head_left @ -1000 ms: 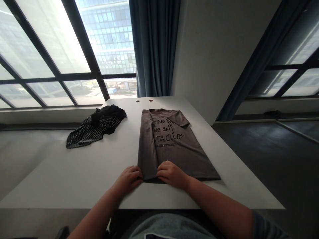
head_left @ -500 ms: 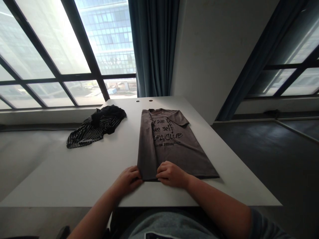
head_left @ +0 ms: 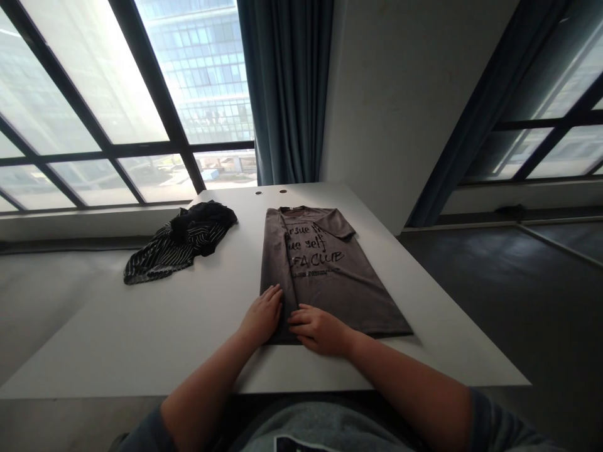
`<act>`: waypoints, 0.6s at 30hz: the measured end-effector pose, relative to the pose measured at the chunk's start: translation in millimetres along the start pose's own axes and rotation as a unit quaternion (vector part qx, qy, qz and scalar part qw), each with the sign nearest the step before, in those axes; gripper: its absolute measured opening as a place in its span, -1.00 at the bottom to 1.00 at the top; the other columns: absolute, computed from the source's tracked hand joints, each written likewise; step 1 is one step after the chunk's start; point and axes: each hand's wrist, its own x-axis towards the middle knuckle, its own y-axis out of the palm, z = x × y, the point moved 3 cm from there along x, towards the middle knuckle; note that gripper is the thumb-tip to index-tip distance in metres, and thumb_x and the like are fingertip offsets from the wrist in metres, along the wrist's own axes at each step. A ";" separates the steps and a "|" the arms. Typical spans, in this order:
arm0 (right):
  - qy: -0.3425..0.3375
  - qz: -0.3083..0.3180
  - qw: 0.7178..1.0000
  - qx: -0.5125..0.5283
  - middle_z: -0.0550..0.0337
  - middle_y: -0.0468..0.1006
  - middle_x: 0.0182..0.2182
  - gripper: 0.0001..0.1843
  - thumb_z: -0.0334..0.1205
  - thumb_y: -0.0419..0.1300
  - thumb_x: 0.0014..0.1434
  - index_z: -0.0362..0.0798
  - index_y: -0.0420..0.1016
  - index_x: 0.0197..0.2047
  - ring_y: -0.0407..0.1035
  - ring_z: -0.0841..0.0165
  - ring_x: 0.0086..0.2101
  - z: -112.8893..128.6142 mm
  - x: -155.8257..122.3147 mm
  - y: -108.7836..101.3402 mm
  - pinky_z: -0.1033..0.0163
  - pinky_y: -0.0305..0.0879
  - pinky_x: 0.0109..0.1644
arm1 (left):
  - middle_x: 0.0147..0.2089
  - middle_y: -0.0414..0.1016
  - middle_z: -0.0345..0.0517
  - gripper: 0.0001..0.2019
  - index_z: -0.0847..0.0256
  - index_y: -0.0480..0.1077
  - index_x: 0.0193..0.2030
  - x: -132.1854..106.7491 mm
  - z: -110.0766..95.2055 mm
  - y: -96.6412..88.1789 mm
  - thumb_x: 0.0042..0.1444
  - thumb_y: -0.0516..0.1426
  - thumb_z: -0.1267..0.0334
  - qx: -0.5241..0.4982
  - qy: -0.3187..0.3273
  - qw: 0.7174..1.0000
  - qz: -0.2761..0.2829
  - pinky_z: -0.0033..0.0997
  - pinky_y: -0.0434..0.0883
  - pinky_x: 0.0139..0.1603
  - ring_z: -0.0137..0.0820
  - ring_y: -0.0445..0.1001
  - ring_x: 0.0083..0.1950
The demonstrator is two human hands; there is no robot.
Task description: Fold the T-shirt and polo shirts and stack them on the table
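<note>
A dark grey-brown T-shirt (head_left: pixel 339 295) with black lettering lies on the white table, its collar away from me. The left side is folded inward over part of the lettering, and a short sleeve shows at the right. My left hand (head_left: pixel 264 314) rests flat on the folded strip near the hem, fingers stretched out. Just right of it, my right hand (head_left: pixel 318 328) lies on the shirt near the hem, fingers extended over the fold's edge. Neither hand grips the cloth.
On the left part of the white table (head_left: pixel 188 339) lies a crumpled black garment with white stripes (head_left: pixel 181 242). Two round holes sit near the table's far edge. Beyond stand a blue curtain (head_left: pixel 292 94), a pale wall and large windows.
My left hand has let go of the shirt's lower left corner and moved up and right onto the folded strip. My right hand has shifted slightly left, its fingers straighter.
</note>
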 end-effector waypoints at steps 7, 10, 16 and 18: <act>-0.032 0.037 0.999 0.019 -0.01 0.65 0.09 -0.72 -0.35 0.22 0.38 -0.16 0.65 0.09 0.50 0.26 0.12 5.4 1.3 -2.2 0.20 0.38 0.31 | 0.61 0.06 0.17 -0.42 0.27 0.18 0.55 -5.1 3.2 24.5 0.47 0.00 0.10 0.051 0.040 0.997 0.040 0.17 0.19 0.54 0.01 0.08 0.60; -0.050 0.047 0.997 -0.025 0.05 0.68 0.00 -0.77 -0.38 0.22 0.37 -0.11 0.65 0.03 0.51 0.28 0.00 8.1 1.9 -1.3 0.21 0.42 0.20 | 0.62 0.04 0.13 -0.41 0.20 0.17 0.56 -7.7 6.7 24.1 0.47 0.01 0.09 0.049 0.053 0.996 0.044 0.15 0.16 0.55 -0.01 0.05 0.61; -0.032 0.040 0.987 -0.149 0.15 0.60 -0.27 -0.88 -0.34 0.25 0.37 -0.04 0.58 -0.25 0.43 0.29 -0.23 11.5 5.8 -2.5 0.18 0.35 -0.04 | 0.60 0.13 0.01 -0.46 0.08 0.27 0.50 -5.0 13.4 21.2 0.42 0.08 0.13 0.001 0.043 0.998 0.035 0.15 0.16 0.55 -0.06 0.10 0.60; -0.034 0.036 0.985 -0.166 0.18 0.57 -0.30 -0.84 -0.34 0.23 0.38 -0.04 0.54 -0.28 0.41 0.31 -0.28 13.9 7.5 -2.3 0.19 0.31 -0.12 | 0.57 0.20 -0.02 -0.51 0.07 0.34 0.45 -3.1 15.3 18.4 0.42 0.09 0.15 -0.020 0.037 0.999 0.028 0.13 0.20 0.54 -0.08 0.16 0.58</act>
